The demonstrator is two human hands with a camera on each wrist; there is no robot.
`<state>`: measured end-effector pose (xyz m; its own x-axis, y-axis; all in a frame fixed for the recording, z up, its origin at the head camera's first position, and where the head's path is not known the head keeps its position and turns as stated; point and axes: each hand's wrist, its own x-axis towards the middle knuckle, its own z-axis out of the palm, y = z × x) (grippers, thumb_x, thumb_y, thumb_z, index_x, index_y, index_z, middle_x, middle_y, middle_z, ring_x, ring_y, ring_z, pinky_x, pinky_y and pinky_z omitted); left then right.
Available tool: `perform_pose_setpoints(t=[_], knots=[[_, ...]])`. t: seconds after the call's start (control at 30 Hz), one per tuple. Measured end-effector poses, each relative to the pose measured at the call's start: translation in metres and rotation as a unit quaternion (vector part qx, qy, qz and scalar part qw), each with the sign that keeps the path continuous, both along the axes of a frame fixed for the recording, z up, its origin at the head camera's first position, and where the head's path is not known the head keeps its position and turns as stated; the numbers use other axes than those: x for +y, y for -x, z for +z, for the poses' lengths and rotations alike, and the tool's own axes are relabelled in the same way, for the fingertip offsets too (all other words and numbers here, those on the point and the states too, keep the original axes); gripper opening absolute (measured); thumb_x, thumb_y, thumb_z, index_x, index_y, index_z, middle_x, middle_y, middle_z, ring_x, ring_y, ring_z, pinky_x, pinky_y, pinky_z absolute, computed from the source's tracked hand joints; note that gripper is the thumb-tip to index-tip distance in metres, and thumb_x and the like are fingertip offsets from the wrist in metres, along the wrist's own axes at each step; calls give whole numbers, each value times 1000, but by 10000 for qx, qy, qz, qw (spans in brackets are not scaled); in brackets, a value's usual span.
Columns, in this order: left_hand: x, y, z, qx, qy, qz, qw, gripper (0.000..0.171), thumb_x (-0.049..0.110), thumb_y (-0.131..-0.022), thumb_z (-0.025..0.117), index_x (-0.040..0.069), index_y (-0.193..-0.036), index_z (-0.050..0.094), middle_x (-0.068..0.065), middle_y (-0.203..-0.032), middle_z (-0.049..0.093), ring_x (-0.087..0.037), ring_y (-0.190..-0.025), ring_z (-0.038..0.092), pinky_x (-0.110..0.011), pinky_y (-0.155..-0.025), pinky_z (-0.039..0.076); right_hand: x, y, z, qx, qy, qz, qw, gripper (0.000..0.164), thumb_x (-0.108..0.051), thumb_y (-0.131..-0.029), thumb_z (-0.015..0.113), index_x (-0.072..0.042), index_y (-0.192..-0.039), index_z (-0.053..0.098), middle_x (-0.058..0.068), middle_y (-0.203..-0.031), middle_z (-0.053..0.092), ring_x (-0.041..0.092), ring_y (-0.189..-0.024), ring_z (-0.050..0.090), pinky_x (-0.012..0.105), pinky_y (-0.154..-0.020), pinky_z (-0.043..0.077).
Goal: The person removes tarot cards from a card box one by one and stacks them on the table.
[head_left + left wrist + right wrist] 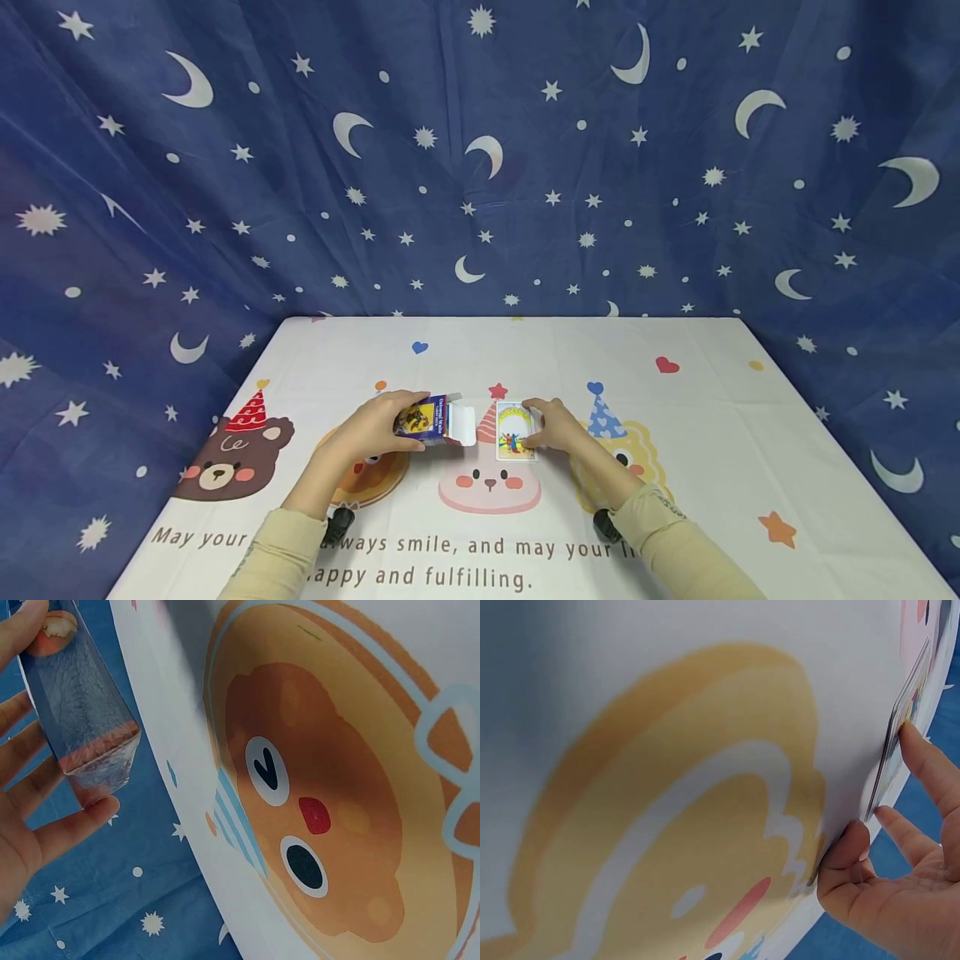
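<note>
My left hand (377, 428) grips a dark blue card box (422, 419) with a picture on its front, thumb on one side and fingers on the other. The box's white end flap (463, 425) stands open toward the right. In the left wrist view, clear crinkled wrap (105, 776) covers one end of the box (79, 697). To the right, a thin stack of picture cards (513, 417) lies face up, a rainbow design on top. My right hand (561, 427) holds its right edge, with one digit on the top card (911, 712) and another at the edge.
A white tablecloth (480, 483) printed with party-hat animals and lettering covers the table. Behind it hangs a dark blue curtain (480, 208) with stars and moons. Dark wrist devices (339, 527) show beneath both forearms.
</note>
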<state>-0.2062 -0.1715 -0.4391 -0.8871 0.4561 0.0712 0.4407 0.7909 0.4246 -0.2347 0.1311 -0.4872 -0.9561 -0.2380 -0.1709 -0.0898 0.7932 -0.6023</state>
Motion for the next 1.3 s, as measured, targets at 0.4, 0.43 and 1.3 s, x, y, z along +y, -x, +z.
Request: perform_pose_setpoints(t=[0.4, 0.43, 1.3], knots=[[1, 0, 1, -15, 6, -9, 10000, 77, 29, -69, 83, 6, -135, 51, -13, -131, 57, -30, -119, 54, -48, -102, 44, 0, -1, 1, -41, 112, -73, 9999, 70, -15, -70, 81, -6, -132, 52, 16, -101, 51, 24, -88, 52, 41, -82, 52], [2, 0, 1, -17, 3, -12, 10000, 77, 29, -69, 83, 6, -135, 51, -13, -131, 57, -30, -119, 54, -48, -102, 44, 0, -1, 1, -49, 116, -78, 9999, 70, -16, -70, 81, -6, -132, 52, 16, -102, 51, 24, -88, 52, 41, -82, 52], [14, 1, -2, 113, -85, -126, 9998, 77, 28, -69, 84, 7, -135, 51, -11, -130, 58, -28, -118, 55, -46, -101, 46, 3, 2, 24, 322, 2693, 311, 9620, 43, -5, -86, 65, 7, -125, 52, 16, -91, 57, 9, -66, 48, 16, -58, 43]])
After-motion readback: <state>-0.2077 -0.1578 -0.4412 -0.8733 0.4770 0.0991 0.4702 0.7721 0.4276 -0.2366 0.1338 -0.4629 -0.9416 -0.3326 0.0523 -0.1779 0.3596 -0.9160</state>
